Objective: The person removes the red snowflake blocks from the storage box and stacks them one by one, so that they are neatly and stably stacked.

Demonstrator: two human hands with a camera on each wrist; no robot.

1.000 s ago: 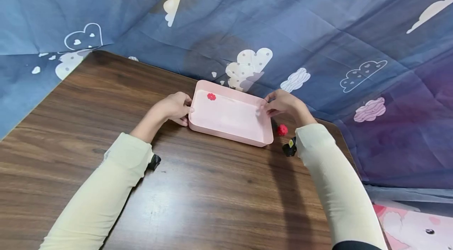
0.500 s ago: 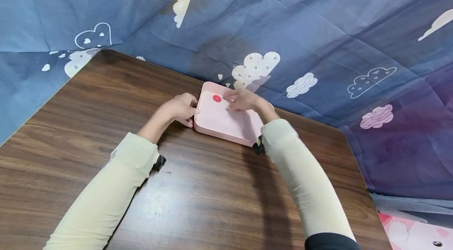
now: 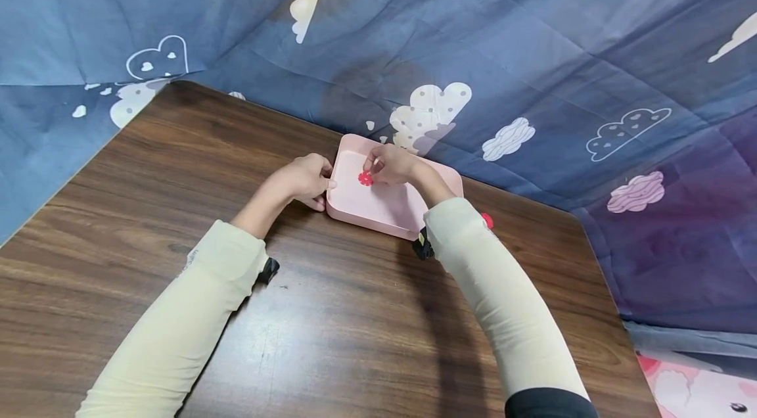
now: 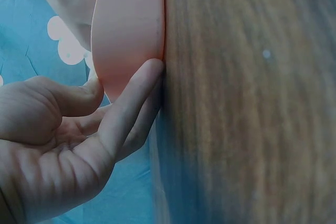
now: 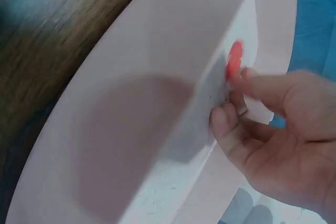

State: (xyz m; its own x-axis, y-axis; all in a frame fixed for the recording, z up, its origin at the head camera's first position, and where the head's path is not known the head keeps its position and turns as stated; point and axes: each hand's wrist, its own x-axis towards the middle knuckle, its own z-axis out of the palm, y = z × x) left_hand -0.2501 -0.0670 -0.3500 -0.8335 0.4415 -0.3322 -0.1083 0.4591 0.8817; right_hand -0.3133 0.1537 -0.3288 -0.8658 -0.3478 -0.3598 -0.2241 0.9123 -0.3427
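Note:
A shallow pink rectangular tray [image 3: 351, 200] rests on the wooden table near its back edge. My left hand [image 3: 306, 183] holds the tray's left end; in the left wrist view its thumb touches the rim and its fingers lie against the outer wall [image 4: 128, 24]. Inside the tray, my right hand [image 3: 391, 165] pinches a small red flower-shaped piece [image 3: 365, 179] between thumb and fingers. From the right wrist, the red piece [image 5: 235, 59] appears tilted on edge at the fingertips, just over the tray floor. The fingers partly cover it.
On the table right of the tray lies a second red piece [image 3: 487, 221], partly hidden by the right sleeve. A blue cloud-print cloth [image 3: 367, 23] hangs directly behind the table [image 3: 331, 313]. A pink printed item [image 3: 700, 385] shows at the lower right.
My right hand left the tray's right end, reached into the tray toward its left side, and took hold of the red flower-shaped piece. My left hand kept its hold on the tray.

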